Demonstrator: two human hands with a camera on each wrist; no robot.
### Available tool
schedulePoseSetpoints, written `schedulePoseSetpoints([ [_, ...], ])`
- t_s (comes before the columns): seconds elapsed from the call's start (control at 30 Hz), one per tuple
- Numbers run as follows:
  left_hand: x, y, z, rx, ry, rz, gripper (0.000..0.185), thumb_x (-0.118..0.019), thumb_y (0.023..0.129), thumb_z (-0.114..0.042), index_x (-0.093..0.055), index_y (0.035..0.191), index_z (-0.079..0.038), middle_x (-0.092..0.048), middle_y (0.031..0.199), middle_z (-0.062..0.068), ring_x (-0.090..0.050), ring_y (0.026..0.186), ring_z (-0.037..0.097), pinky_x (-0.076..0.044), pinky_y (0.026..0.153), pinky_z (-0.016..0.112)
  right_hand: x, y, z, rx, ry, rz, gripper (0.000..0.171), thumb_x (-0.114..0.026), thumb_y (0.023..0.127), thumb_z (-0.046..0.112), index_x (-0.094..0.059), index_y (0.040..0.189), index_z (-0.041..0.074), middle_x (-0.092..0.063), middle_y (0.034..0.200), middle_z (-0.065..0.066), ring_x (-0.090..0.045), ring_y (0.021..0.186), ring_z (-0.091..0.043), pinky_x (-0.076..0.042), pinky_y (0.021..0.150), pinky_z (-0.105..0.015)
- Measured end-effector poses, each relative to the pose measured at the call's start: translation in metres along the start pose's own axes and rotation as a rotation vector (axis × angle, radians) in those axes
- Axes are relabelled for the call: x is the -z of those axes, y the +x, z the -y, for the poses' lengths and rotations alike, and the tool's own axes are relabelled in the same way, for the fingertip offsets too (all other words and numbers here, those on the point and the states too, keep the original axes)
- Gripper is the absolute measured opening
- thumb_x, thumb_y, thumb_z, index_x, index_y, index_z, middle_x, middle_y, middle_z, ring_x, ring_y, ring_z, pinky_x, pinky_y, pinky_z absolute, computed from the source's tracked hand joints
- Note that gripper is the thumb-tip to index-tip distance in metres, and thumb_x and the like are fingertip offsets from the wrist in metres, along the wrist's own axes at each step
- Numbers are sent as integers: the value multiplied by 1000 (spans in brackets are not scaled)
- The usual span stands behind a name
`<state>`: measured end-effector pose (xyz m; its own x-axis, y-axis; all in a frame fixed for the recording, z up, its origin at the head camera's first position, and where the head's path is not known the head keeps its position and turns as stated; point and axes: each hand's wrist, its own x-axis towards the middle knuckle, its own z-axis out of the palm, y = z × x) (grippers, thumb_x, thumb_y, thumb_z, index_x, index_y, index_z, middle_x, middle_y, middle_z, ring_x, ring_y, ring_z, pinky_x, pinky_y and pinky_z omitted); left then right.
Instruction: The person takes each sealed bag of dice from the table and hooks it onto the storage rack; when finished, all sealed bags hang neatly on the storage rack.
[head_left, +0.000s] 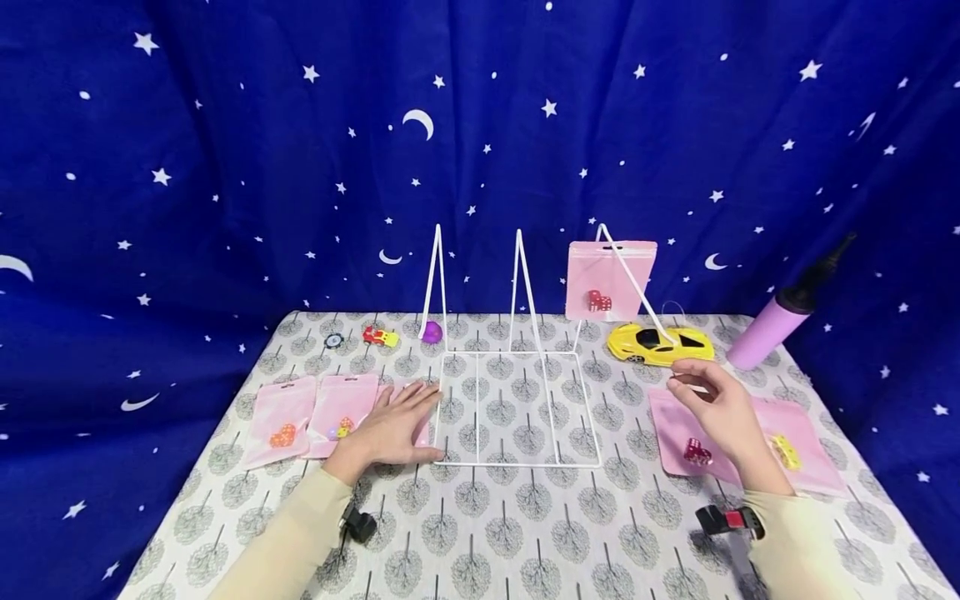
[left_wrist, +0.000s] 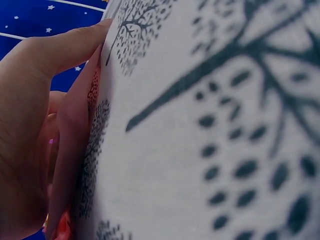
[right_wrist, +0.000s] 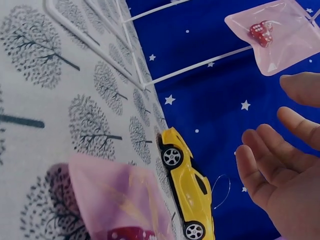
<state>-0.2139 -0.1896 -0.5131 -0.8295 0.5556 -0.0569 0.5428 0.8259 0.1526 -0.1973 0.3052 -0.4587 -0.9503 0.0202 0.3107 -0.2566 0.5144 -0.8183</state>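
Observation:
My left hand (head_left: 396, 423) lies over a pink zip bag (head_left: 423, 429) left of the white wire rack (head_left: 517, 465), fingers spread and mostly straight. The left wrist view shows that bag (left_wrist: 72, 145) under the palm, with something red inside. Above two pink bags on the right, one with dark red dice (head_left: 697, 452) and one with yellow dice (head_left: 785, 452), hovers my right hand (head_left: 716, 408). Its fingers bend loosely around nothing. From the rack's right prong hangs a pink bag (head_left: 611, 271) holding red dice; the right wrist view also shows this hanging bag (right_wrist: 285, 45).
Two more pink bags lie at left, with orange dice (head_left: 283, 436) and mixed dice (head_left: 343, 428). Along the back are a small round item (head_left: 333, 341), a red-yellow toy (head_left: 380, 337), a purple ball (head_left: 432, 332), a yellow toy car (head_left: 660, 345) and a purple hand pump (head_left: 768, 333).

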Motion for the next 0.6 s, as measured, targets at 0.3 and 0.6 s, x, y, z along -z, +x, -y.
schedulePoseSetpoints([
  [0.3,-2,1,0,5,-4,10,102,-52,79,-78,-20,157,-20,-16,164,1,-15,150,29,-8,119,62,7,-12,-3,-42,-44,15,42,-67,93,18,-55,127,-2,-60,107,25,-58,94,13,-46,81,-2],
  [0.6,-2,2,0,11,5,13,103,-50,78,-79,-19,157,-21,-15,164,0,-14,151,27,-8,119,62,12,-19,-7,-24,-45,2,43,-68,92,13,-53,128,-6,-57,109,29,-58,95,12,-47,81,-2],
])
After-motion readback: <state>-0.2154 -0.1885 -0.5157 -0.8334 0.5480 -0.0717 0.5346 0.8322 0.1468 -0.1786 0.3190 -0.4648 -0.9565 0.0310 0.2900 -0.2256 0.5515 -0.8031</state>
